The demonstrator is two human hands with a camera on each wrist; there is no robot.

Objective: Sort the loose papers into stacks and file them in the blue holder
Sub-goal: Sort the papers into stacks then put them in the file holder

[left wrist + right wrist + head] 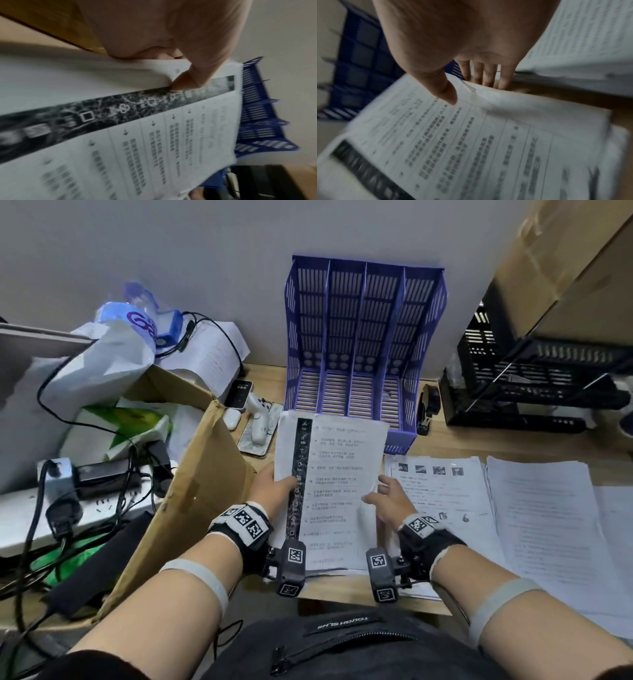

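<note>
- Left hand (274, 486) pinches the held stack (330, 474), thumb on top.
- Right hand (387, 498) pinches its other edge; the stack hovers before the blue holder (364, 302), whose slots look unfilled.
- Loose papers (534, 508) remain rightward (filing seemingly not yet begun).

Cardboard box (191, 474) left of centre, power strip (78, 508) with cables beyond it, phone (238, 394), stapler (426, 409), black trays (534, 385) at right
</note>
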